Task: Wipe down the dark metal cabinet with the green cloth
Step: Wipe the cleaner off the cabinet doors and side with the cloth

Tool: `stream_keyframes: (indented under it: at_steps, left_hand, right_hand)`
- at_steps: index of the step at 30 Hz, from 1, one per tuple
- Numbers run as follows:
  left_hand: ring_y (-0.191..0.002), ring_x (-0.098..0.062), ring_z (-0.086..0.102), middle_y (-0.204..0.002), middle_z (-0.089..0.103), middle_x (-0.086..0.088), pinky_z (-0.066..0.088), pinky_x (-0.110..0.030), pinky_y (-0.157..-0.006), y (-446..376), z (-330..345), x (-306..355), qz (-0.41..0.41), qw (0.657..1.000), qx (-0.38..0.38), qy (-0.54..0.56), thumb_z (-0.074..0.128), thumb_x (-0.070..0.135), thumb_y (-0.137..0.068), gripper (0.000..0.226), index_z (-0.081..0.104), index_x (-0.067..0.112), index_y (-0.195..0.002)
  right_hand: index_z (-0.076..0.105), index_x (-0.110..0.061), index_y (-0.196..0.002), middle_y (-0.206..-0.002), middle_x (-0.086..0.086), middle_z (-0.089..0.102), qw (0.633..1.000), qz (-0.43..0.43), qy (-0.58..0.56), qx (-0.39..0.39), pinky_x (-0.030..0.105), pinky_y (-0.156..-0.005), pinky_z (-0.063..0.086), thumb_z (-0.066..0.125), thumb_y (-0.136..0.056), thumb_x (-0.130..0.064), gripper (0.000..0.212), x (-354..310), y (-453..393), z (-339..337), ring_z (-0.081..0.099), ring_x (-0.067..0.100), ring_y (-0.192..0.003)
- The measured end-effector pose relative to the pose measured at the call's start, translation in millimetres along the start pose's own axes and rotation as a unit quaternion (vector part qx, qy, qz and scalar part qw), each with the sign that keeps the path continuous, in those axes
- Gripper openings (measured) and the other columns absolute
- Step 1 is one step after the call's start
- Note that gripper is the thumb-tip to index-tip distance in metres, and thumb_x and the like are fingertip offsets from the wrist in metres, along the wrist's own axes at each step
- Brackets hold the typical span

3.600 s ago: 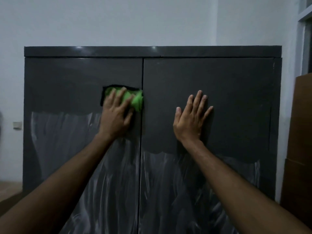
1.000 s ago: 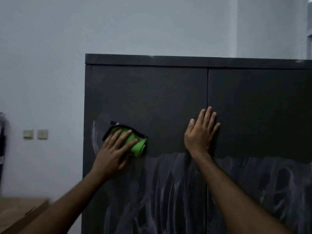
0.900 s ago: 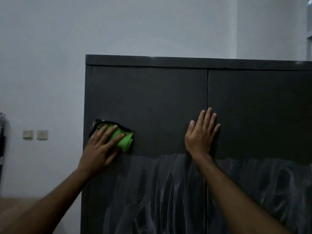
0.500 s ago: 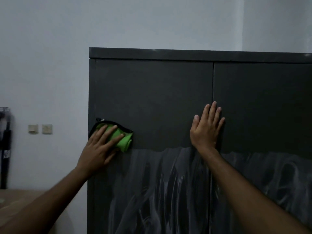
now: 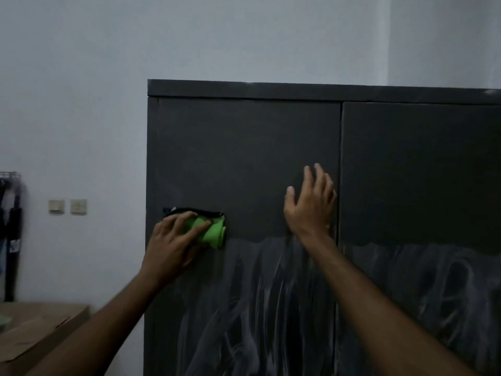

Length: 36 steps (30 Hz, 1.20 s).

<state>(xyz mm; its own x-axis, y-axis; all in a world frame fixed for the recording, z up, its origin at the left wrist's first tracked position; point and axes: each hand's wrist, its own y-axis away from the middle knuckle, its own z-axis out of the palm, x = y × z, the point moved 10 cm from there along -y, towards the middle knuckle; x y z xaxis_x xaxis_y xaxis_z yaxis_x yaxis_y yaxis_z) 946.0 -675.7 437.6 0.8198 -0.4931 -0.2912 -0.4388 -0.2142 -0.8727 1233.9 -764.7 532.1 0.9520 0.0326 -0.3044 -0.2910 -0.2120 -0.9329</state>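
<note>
Wall [image 5: 81, 77]: pale, smooth, plain. Cabinet [image 5: 244, 147]: dark matte metal, two flat doors under a slab top; upper panels clean, lower panels streaked with whitish smears. Cardboard box [image 5: 35, 329]: brown, at lower left. Right hand [image 5: 311, 207]: fingers spread and straight, apparently flat on the left door beside the centre seam. Left hand [image 5: 173, 242]: presses the cloth [image 5: 211, 232], a bunched bright-green wad with dark edging, against the left door near its left edge. Two pale square wall plates [image 5: 67, 206]; no legible writing.

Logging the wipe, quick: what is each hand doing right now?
Left hand: presses the green cloth on the cabinet, fingers fairly straight.
Right hand: open, holding nothing.
</note>
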Motion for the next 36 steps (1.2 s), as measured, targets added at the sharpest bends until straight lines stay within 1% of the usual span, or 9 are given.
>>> stream_keyframes:
  at_steps: [6,12,15,17,21,24,27,32,36]
  left_hand:
    - [-0.091,-0.021,0.064,-0.11,0.067,-0.001,0.054,-0.039,-0.072,-27,-32,-23,-0.195,0.939,0.047,0.279,0.056,0.033,-0.105,0.029,0.057,0.021,-0.131]
    - [-0.108,-0.027,0.073,-0.123,0.073,-0.019,0.062,-0.04,-0.086,-25,2,-1,-0.413,0.495,0.014,0.764,0.039,0.027,-0.112,0.037,0.063,0.008,-0.133]
    - [-0.113,-0.028,0.072,-0.128,0.071,-0.019,0.063,-0.038,-0.08,-27,2,22,-0.379,0.405,-0.029,0.831,0.034,0.042,-0.11,0.052,0.062,0.007,-0.137]
    - [-0.12,-0.032,0.069,-0.131,0.07,-0.019,0.063,-0.042,-0.084,-29,-4,24,-0.339,0.438,-0.058,0.831,0.039,0.058,-0.105,0.062,0.063,0.011,-0.138]
    - [-0.105,-0.036,0.073,-0.112,0.078,-0.012,0.064,-0.04,-0.071,-36,-9,-9,-0.331,0.627,-0.045,0.704,0.067,0.031,-0.098,0.03,0.072,0.011,-0.12]
    - [-0.085,-0.027,0.073,-0.098,0.078,-0.011,0.057,-0.03,-0.056,-45,-13,-27,-0.326,0.646,-0.042,0.689,0.067,0.011,-0.096,0.012,0.073,0.01,-0.107]
    - [-0.095,-0.024,0.076,-0.11,0.077,-0.012,0.062,-0.031,-0.072,-78,-24,-28,-0.268,0.674,-0.068,0.685,0.071,0.003,-0.092,0.027,0.069,0.011,-0.117]
    - [-0.087,-0.021,0.077,-0.103,0.075,-0.012,0.065,-0.037,-0.072,-153,-52,-33,-0.182,0.805,-0.007,0.565,0.074,0.004,-0.091,0.025,0.069,0.007,-0.115]
    - [-0.086,-0.012,0.075,-0.098,0.076,-0.002,0.065,-0.038,-0.079,-176,-53,-37,-0.135,0.875,-0.001,0.466,0.073,0.005,-0.087,0.028,0.074,0.01,-0.115]
  right_hand:
    - [0.07,-0.015,-0.095,-0.088,0.0,0.07,0.961,-0.104,-0.238,-0.1,0.04,-0.075,0.053,0.066,-0.093,-0.031,0.017,-94,37,14,0.063,0.02,-0.083]
    - [0.06,-0.014,-0.13,-0.116,0.0,0.07,0.828,0.102,-0.435,-0.338,0.032,-0.089,0.059,0.079,-0.086,-0.039,0.054,-118,70,76,0.068,0.013,-0.104]
    - [0.064,-0.009,-0.12,-0.107,0.005,0.073,0.812,0.097,-0.457,-0.351,0.031,-0.08,0.06,0.083,-0.084,-0.02,0.042,-120,70,82,0.072,0.018,-0.096]
    - [0.066,-0.006,-0.114,-0.102,0.008,0.074,0.811,0.089,-0.467,-0.34,0.032,-0.078,0.06,0.083,-0.083,-0.014,0.036,-116,65,80,0.073,0.019,-0.092]
    - [0.072,-0.006,-0.108,-0.099,0.01,0.076,0.796,0.064,-0.481,-0.361,0.036,-0.079,0.059,0.074,-0.091,-0.013,0.019,-117,52,78,0.074,0.023,-0.091]
    - [0.072,-0.012,-0.103,-0.092,0.002,0.074,0.806,0.088,-0.481,-0.334,0.031,-0.075,0.055,0.063,-0.097,-0.01,0.011,-116,33,74,0.07,0.013,-0.083]
    - [0.052,-0.026,-0.115,-0.097,-0.002,0.065,0.91,0.037,-0.362,-0.198,0.031,-0.071,0.052,0.055,-0.097,-0.015,0.021,-110,0,48,0.065,0.015,-0.085]
    - [0.056,-0.014,-0.101,-0.115,0.009,0.053,0.98,-0.05,-0.185,0.059,0.047,-0.081,0.047,0.048,-0.088,-0.01,0.016,-129,-21,10,0.051,0.03,-0.099]
    - [0.054,-0.013,-0.135,-0.156,0.012,0.033,0.997,-0.035,-0.058,0.033,0.046,-0.1,0.035,0.048,-0.089,-0.035,0.051,-143,-10,39,0.039,0.032,-0.127]
